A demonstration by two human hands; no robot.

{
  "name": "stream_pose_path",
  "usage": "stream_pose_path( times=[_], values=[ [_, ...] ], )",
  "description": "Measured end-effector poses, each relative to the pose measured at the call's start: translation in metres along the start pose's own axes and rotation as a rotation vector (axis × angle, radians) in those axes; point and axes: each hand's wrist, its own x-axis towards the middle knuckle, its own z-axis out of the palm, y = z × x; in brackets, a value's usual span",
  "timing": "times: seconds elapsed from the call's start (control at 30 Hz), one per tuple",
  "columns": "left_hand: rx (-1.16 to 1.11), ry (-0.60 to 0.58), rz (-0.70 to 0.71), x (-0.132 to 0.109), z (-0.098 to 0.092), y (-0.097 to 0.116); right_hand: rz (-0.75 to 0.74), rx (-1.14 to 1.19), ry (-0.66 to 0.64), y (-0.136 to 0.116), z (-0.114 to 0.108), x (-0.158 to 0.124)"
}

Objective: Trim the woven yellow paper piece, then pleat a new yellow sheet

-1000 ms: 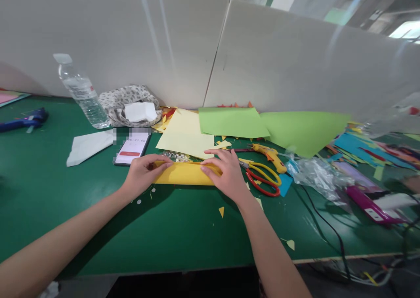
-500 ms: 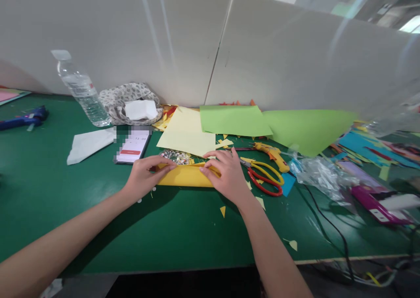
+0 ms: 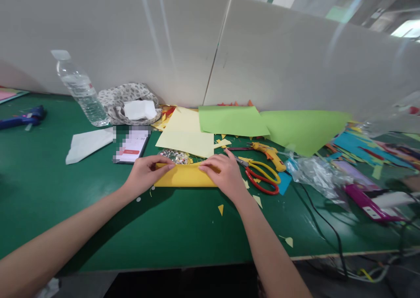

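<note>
One yellow paper piece (image 3: pixel 186 176): held low over the green surface (image 3: pixel 183 228), just in front of a clump of shiny bits (image 3: pixel 176 156); folded or rolled, that cannot be told.
Left hand (image 3: pixel 146 175): upper edge pinched near the left end, thumb towards the fingertips.
Right hand (image 3: pixel 225 173): pinch mirrored, right end gripped.
Weight: surely next to nothing.
Feel: thin, easily bent, probably springy along a curve; little slip expected.
Weak spot: creases likely if squeezed hard.
Best hold: upper edge, both ends, lightly pinched, broad front face left unpressed.
</note>
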Motion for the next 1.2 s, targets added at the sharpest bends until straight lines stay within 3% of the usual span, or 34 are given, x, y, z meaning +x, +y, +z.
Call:
stream_pose_path(
  times=[0.2, 0.4, 0.53, 0.73, 0.9, 1.07, 1.2],
  values=[
    [0.075, -0.053, 0.118, 0.000, -0.002, -0.005, -0.058, -0.067, -0.013, -0.002, 0.000, 0.001],
    [0.522, 0.076, 0.574, -0.005, -0.001, -0.001, -0.113, -0.132, -0.040, -0.010, -0.002, 0.002],
    [0.610, 0.113, 0.772, -0.008, 0.004, 0.006, -0.156, -0.131, -0.030, -0.018, 0.000, 0.000],
    [0.630, 0.092, 0.815, -0.013, 0.003, 0.011, -0.204, -0.108, -0.012, -0.028, 0.004, -0.002],
    [0.675, 0.107, 0.820, -0.011, 0.001, 0.013, -0.181, -0.097, 0.051, -0.016, 0.000, 0.001],
    [0.712, 0.193, 0.779, -0.008, -0.005, 0.015, -0.067, -0.125, 0.245, 0.000, -0.009, 0.005],
    [0.701, 0.241, 0.808, -0.009, -0.008, 0.017, 0.026, -0.104, 0.355, -0.002, -0.010, 0.006]
  ],
)
